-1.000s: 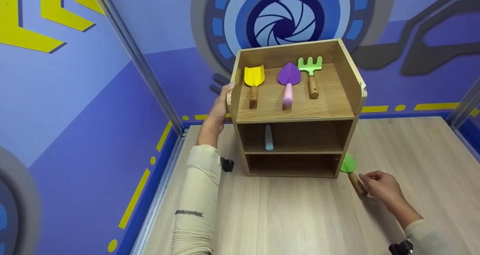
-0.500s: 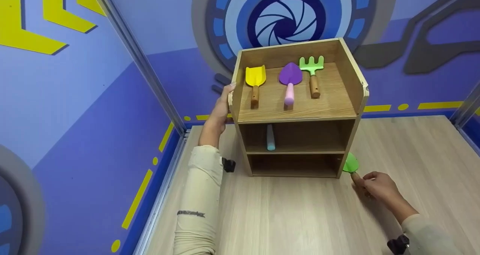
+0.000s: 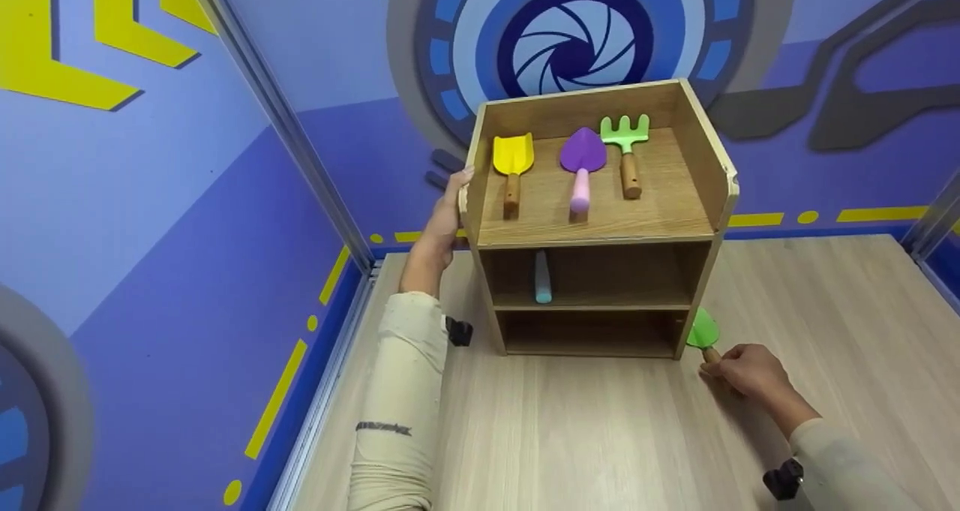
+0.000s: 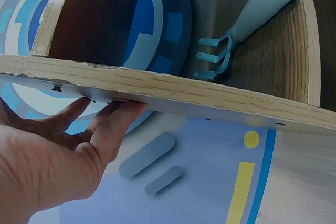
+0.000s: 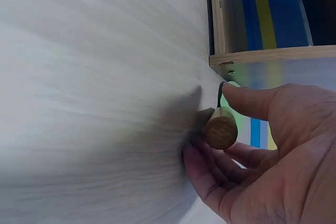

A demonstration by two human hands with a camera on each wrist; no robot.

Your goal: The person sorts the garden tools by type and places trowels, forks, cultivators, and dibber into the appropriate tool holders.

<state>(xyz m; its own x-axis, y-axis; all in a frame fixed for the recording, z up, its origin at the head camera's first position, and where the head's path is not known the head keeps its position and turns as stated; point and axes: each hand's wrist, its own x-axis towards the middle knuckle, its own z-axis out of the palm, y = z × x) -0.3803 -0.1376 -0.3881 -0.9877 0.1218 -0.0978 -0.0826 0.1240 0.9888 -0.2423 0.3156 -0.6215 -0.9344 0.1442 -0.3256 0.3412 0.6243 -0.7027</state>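
Note:
A green toy trowel (image 3: 703,329) with a wooden handle lies on the table against the shelf's right side. My right hand (image 3: 752,371) pinches its handle (image 5: 221,129) between thumb and fingers. My left hand (image 3: 445,214) presses the outer left side of the small wooden shelf (image 3: 592,239), its fingertips against the panel (image 4: 173,90) in the left wrist view. On the shelf's top lie a yellow shovel (image 3: 513,156), a purple trowel (image 3: 583,151) with a pink handle, and a light green hand fork (image 3: 625,133). A light blue hand fork (image 4: 260,11) lies in the middle compartment.
The shelf stands on a pale wooden table (image 3: 585,436), close to a patterned blue back wall (image 3: 345,151). A metal post (image 3: 277,106) rises at the left corner. Below the middle compartment is a bottom compartment (image 3: 589,332).
My right hand has moved left and forward to the trowel's handle and now pinches it. My left hand keeps its place on the shelf's side.

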